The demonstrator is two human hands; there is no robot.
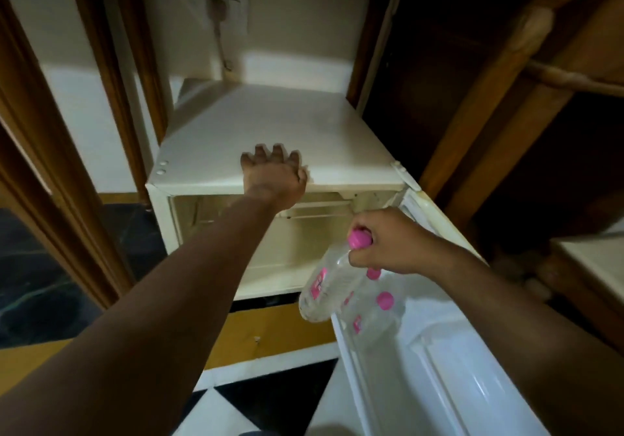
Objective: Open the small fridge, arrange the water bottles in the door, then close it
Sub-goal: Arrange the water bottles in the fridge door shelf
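Observation:
The small white fridge (270,124) stands in front of me with its door (439,351) swung open to the right. My left hand (273,175) rests flat on the front edge of the fridge top, fingers spread. My right hand (388,243) grips a clear water bottle (320,287) by its pink cap, and the bottle hangs tilted beside the door. Two more pink-capped bottles (381,304) stand in the door shelf just below that hand. The fridge's inside (304,243) looks bare, with a small freezer flap at the top.
A wall socket with a plugged cord (219,13) sits behind the fridge. Dark wooden frames (111,74) flank it on the left, wooden furniture (506,74) on the right. The floor (229,398) below has yellow, black and white tiles.

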